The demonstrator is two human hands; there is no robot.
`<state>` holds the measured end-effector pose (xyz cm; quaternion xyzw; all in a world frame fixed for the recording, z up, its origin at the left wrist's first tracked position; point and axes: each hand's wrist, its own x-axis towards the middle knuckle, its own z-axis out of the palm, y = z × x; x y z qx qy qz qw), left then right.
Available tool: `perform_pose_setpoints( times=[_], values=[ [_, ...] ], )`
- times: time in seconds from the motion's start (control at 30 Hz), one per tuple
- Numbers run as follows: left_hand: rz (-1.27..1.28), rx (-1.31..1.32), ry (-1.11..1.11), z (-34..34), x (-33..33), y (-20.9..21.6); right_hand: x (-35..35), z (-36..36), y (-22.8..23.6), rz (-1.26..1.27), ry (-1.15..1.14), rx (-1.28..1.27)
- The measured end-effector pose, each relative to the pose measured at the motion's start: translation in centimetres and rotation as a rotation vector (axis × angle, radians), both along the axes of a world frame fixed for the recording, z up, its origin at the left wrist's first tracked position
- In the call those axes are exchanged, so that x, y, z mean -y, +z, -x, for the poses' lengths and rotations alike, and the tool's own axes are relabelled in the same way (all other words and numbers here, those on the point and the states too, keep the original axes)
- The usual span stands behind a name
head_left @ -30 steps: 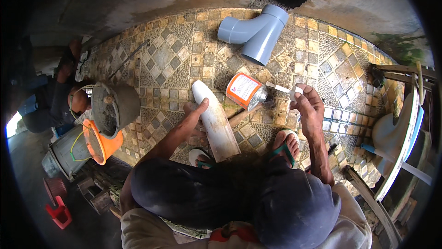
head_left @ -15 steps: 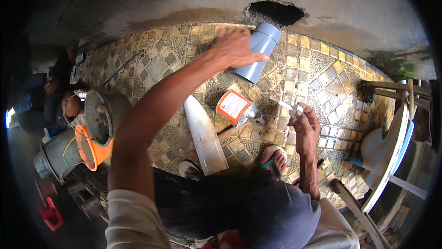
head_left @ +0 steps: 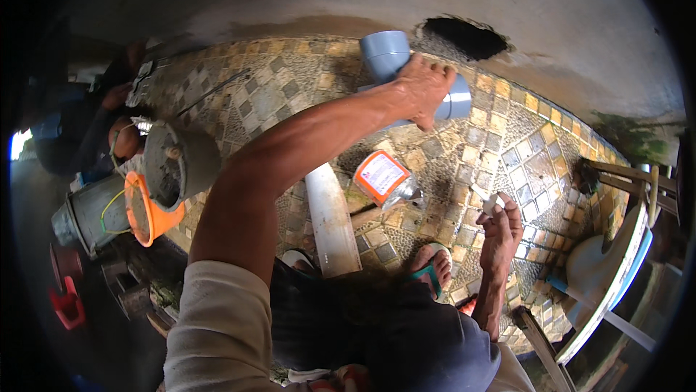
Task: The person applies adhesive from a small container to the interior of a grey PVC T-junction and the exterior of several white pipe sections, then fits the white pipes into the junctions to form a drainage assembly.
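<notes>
Near the wall, my left hand (head_left: 423,90) is wrapped over a grey-blue PVC pipe tee (head_left: 383,53) on the tiled floor. One socket points up and left, another sticks out to the right of my fingers, and my hand hides the middle. My right hand (head_left: 502,231), lower right, pinches a small white cap (head_left: 494,204) with a pale flat strip sticking out of it. Between my hands and nearer my feet is a container (head_left: 382,176) with an orange-and-white label and a clear, dark-tipped neck.
A ragged hole (head_left: 466,37) opens in the wall behind the tee. A long whitish board (head_left: 331,225) lies before my feet. At left are a dark bucket (head_left: 199,156), an orange bucket (head_left: 148,225) and another person (head_left: 98,117). A wooden frame (head_left: 616,276) stands at right.
My left hand has closed over the tee, which has turned from upright-slanting to lying crosswise, its side socket now showing. My right hand still holds the cap. The view has shifted slightly.
</notes>
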<state>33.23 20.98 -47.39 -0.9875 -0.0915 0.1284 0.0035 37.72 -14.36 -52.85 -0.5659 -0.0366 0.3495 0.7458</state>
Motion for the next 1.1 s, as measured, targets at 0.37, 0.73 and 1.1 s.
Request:
perform_pose_setpoints(
  times=[0.37, 0.73, 1.1],
  values=[
    [0.23, 0.01, 0.326, 7.8, -3.0, 9.4, -1.8, 2.8, 1.4, -0.042, 0.143, 0.123],
    [1.444, 0.785, 1.316, 23.9, -6.8, 7.2, -0.8, 6.4, 2.1, 0.286, 0.423, 0.88],
    [1.551, 0.838, 1.417, 25.0, -4.7, 5.3, -2.7, 8.4, -3.4, 0.305, 0.331, 0.639]
  ],
)
